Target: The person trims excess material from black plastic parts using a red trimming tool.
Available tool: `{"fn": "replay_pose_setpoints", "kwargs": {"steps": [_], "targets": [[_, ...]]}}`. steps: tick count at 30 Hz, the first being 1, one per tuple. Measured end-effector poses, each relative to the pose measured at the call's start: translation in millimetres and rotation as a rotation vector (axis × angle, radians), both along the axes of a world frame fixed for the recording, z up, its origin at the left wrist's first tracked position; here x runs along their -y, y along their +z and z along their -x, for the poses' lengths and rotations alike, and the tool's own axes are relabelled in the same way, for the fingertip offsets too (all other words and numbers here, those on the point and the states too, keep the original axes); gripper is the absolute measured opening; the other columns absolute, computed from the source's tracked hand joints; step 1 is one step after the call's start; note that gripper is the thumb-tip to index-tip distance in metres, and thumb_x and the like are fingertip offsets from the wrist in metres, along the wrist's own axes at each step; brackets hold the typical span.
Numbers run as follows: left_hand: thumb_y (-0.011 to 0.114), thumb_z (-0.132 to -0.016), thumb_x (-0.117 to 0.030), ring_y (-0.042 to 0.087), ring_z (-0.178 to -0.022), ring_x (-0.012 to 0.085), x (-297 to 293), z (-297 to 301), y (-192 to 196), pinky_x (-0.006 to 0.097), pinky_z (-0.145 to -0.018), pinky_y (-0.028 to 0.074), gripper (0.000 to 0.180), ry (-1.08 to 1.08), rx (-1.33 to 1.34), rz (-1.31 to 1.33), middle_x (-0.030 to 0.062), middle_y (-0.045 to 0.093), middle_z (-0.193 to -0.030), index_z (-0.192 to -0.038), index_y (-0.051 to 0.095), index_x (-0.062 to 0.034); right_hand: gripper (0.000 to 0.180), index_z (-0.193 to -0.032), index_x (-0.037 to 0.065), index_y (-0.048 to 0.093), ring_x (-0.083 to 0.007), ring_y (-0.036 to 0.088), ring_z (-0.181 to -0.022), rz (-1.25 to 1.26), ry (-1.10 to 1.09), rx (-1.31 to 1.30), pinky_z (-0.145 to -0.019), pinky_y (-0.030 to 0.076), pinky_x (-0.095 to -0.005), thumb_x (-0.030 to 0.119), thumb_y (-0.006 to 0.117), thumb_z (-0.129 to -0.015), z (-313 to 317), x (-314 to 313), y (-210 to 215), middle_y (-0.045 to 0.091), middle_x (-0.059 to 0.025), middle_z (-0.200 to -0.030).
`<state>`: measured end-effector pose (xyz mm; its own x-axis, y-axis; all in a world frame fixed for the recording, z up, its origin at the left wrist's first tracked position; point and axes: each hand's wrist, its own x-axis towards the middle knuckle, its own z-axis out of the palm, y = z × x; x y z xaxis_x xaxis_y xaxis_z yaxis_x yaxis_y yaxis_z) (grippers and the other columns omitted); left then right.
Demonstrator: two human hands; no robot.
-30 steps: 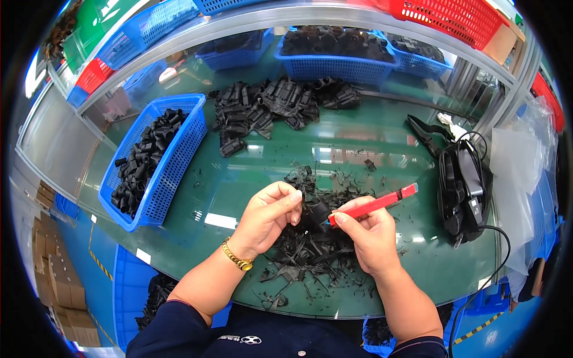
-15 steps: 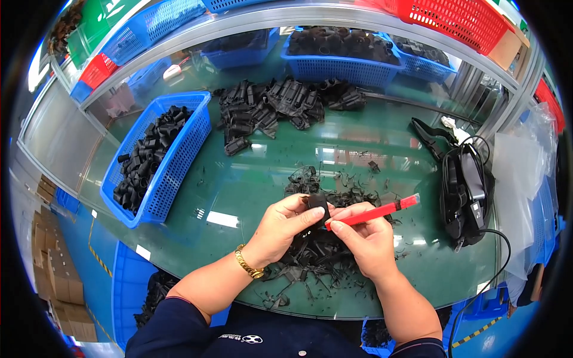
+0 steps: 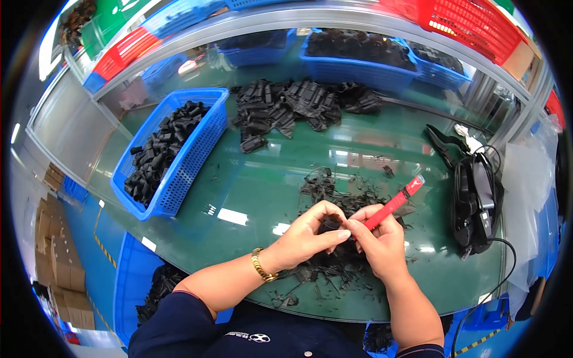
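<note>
My left hand (image 3: 307, 238) is closed around a small black moulded part (image 3: 330, 224), mostly hidden by the fingers. Beside it, my right hand (image 3: 381, 243) grips a slim red knife-like tool (image 3: 391, 206) with a black band near its upper end. The tool's lower tip is hidden behind my fingers, so no blade shows. My two hands meet at the part, fingertips close together. Beneath and around them lies a pile of thin black scraps (image 3: 340, 265) on the green tabletop (image 3: 262, 185).
A blue basket (image 3: 194, 158) of short black tubular parts stands at the left. Farther back lies a heap of black moulded pieces (image 3: 286, 104). A black bag (image 3: 471, 203) with a cable sits at the right. Filled blue baskets (image 3: 358, 68) stand behind, and a metal-framed shelf crosses above.
The black part has turned and sunk deeper into my left hand's fingers. The red tool now tilts more steeply upward. The whole view has shifted slightly, with the surroundings farther right.
</note>
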<state>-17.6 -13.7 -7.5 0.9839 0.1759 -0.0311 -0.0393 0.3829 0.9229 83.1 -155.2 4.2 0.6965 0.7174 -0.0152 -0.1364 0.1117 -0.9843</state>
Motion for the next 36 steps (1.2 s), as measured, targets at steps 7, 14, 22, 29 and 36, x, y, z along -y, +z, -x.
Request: {"fn": "replay_pose_setpoints", "kwargs": {"steps": [7, 14, 22, 29, 36], "targets": [[0.067, -0.089, -0.016, 0.051, -0.062, 0.0018, 1.0, -0.2, 7.5, 0.017, -0.052, 0.041, 0.018, 0.06, -0.064, -0.078, -0.0027, 0.056, -0.082, -0.096, 0.051, -0.0079, 0.012, -0.091, 0.0, 0.059, -0.003, 0.051, -0.064, 0.062, -0.026, 0.234, -0.056, 0.04, -0.019, 0.005, 0.067, -0.085, -0.4, 3.5, -14.2, 0.059, 0.0004, -0.076], [0.068, -0.088, -0.016, 0.052, -0.066, 0.0019, -2.6, 1.0, 6.0, 0.018, -0.057, 0.043, 0.017, 0.107, -0.032, -0.248, -0.0037, 0.055, -0.082, -0.094, 0.054, -0.0069, 0.014, -0.09, -0.001, 0.061, -0.0099, 0.057, -0.064, 0.102, -0.101, 0.466, -0.059, 0.046, -0.0242, 0.005, 0.07, -0.081, -2.8, 2.0, -18.1, 0.063, -0.005, -0.075], [0.067, -0.087, -0.009, 0.05, -0.066, 0.0029, -11.9, 2.6, 8.7, 0.018, -0.057, 0.041, 0.013, -0.055, -0.042, -0.108, -0.0014, 0.057, -0.084, -0.093, 0.055, -0.0048, 0.014, -0.093, 0.0, 0.057, -0.007, 0.054, -0.059, 0.027, 0.036, 0.095, -0.052, 0.044, -0.0205, 0.002, 0.068, -0.084, -0.3, 1.9, -7.1, 0.061, -0.0028, -0.075], [0.066, -0.089, -0.012, 0.048, -0.063, 0.0039, -16.2, 3.3, 5.7, 0.019, -0.055, 0.039, 0.013, -0.237, 0.038, 0.078, -0.0018, 0.055, -0.079, -0.092, 0.054, -0.0062, 0.014, -0.091, 0.001, 0.054, -0.009, 0.056, -0.058, -0.061, 0.212, -0.156, -0.05, 0.046, -0.0214, 0.0, 0.066, -0.085, -4.2, 6.2, -0.6, 0.06, -0.005, -0.076], [0.065, -0.09, -0.014, 0.052, -0.066, 0.0063, -20.4, -1.4, 1.6, 0.02, -0.055, 0.04, 0.011, -0.068, -0.09, 0.162, 0.0014, 0.058, -0.081, -0.093, 0.058, -0.0058, 0.006, -0.093, -0.001, 0.058, -0.0084, 0.056, -0.061, -0.11, 0.15, -0.141, -0.053, 0.046, -0.0211, 0.003, 0.061, -0.089, -6.9, 4.0, -0.6, 0.065, -0.0094, -0.085]]}}
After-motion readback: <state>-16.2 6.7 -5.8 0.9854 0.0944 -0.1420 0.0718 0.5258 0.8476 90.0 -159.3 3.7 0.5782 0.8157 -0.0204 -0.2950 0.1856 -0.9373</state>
